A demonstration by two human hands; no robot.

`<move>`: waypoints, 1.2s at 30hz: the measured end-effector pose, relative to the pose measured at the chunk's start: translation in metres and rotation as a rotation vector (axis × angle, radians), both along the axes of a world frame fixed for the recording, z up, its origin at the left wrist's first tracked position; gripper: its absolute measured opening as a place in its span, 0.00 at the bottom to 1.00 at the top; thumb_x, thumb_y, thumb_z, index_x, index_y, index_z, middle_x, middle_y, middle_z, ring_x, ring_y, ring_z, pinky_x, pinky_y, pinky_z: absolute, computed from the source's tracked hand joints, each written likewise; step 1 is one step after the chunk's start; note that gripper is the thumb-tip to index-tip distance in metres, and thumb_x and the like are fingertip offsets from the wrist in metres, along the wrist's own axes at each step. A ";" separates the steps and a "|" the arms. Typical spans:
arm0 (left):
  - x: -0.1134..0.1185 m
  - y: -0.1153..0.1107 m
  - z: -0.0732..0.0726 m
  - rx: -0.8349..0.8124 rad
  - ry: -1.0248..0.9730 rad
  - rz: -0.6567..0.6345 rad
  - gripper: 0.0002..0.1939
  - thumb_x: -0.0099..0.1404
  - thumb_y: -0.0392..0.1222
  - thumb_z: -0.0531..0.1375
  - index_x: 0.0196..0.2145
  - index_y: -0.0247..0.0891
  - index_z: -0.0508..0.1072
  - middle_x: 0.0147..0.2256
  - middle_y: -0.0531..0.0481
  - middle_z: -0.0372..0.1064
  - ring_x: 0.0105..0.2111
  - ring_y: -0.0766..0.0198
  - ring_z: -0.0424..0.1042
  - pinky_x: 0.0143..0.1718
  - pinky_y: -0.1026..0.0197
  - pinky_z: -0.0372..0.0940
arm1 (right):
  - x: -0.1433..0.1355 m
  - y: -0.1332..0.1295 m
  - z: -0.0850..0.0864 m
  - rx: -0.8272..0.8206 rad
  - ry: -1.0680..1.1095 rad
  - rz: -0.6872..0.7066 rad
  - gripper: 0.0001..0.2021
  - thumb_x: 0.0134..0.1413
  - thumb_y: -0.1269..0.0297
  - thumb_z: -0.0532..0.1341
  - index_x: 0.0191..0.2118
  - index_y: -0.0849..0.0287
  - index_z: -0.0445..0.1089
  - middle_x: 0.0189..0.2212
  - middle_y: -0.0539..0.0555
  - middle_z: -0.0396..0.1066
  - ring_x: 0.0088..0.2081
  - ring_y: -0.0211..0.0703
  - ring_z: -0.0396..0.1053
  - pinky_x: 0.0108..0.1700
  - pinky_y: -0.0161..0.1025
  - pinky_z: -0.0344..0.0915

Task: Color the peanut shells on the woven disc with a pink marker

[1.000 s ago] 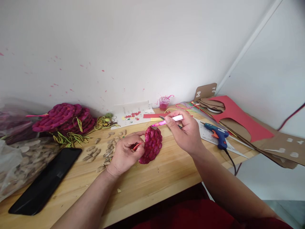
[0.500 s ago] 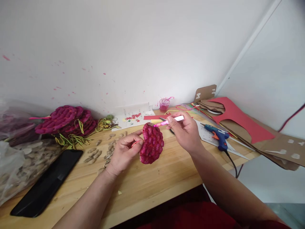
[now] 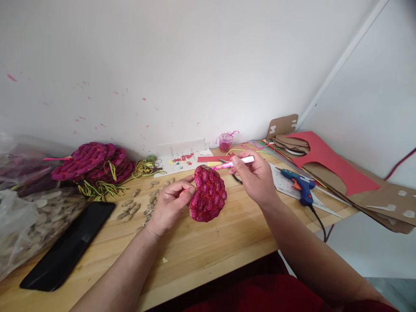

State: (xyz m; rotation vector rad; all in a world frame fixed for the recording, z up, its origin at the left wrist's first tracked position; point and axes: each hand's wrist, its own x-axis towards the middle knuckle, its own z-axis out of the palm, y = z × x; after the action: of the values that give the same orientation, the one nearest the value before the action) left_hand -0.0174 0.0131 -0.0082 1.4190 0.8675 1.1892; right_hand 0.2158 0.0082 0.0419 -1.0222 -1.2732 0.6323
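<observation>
My left hand (image 3: 172,200) is closed, pinching the left side of a round piece (image 3: 208,195) covered in peanuts painted magenta. A bit of orange-pink shows between the fingertips. My right hand (image 3: 256,177) is closed around the white handle of a paintbrush (image 3: 242,160), its end stained pink. The brush tip meets the upper edge of the round piece, which is tilted above the wooden table (image 3: 195,264). Loose unpainted peanuts (image 3: 130,209) lie left of my left hand. Behind the brush stands a clear cup of pink paint (image 3: 225,142).
Painted discs (image 3: 94,162) with yellow-green cords are stacked at the left. A black phone (image 3: 66,247) lies near a plastic bag of peanuts (image 3: 42,225). Rightward are a blue glue gun (image 3: 302,186), red card (image 3: 338,164) and cardboard (image 3: 390,203). Star cutouts (image 3: 186,158) sit on white paper.
The round piece has turned so more of its peanut-covered face shows. The brush has shifted slightly right along its upper edge. Both hands keep their hold.
</observation>
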 end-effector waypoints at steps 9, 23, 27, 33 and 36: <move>0.000 0.002 -0.003 -0.009 -0.013 -0.005 0.13 0.66 0.51 0.67 0.27 0.44 0.76 0.39 0.42 0.80 0.64 0.46 0.69 0.65 0.44 0.63 | -0.001 0.001 -0.001 0.004 -0.056 0.017 0.17 0.59 0.46 0.69 0.37 0.56 0.71 0.25 0.47 0.74 0.26 0.36 0.68 0.30 0.36 0.64; -0.002 0.001 0.003 0.010 0.005 0.037 0.16 0.66 0.55 0.66 0.26 0.43 0.74 0.39 0.42 0.79 0.58 0.45 0.74 0.58 0.46 0.69 | 0.000 0.002 -0.001 0.014 -0.010 0.015 0.18 0.58 0.46 0.69 0.38 0.56 0.70 0.26 0.47 0.74 0.29 0.38 0.72 0.33 0.37 0.68; -0.002 0.001 0.006 -0.027 -0.022 0.014 0.17 0.64 0.56 0.67 0.25 0.43 0.73 0.41 0.43 0.79 0.52 0.48 0.76 0.51 0.50 0.71 | 0.000 0.000 0.004 0.053 0.018 0.016 0.17 0.59 0.46 0.69 0.38 0.56 0.71 0.28 0.48 0.75 0.30 0.38 0.73 0.34 0.37 0.69; -0.003 -0.001 0.011 -0.030 0.012 0.004 0.20 0.63 0.58 0.68 0.24 0.43 0.71 0.37 0.44 0.78 0.43 0.52 0.77 0.46 0.52 0.72 | -0.006 -0.002 0.008 0.085 -0.063 0.054 0.15 0.63 0.47 0.67 0.38 0.54 0.70 0.28 0.48 0.73 0.28 0.37 0.69 0.31 0.37 0.65; -0.003 -0.001 0.011 -0.041 -0.010 -0.011 0.19 0.63 0.57 0.68 0.24 0.43 0.71 0.37 0.44 0.78 0.42 0.52 0.77 0.46 0.53 0.71 | -0.004 -0.005 0.004 0.098 -0.118 0.010 0.13 0.64 0.49 0.66 0.38 0.54 0.71 0.28 0.48 0.73 0.28 0.38 0.67 0.30 0.38 0.63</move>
State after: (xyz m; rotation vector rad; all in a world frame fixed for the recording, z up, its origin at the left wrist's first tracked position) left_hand -0.0200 0.0123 0.0030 1.3822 0.8709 1.1634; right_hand 0.2113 0.0030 0.0459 -0.9846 -1.3995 0.5177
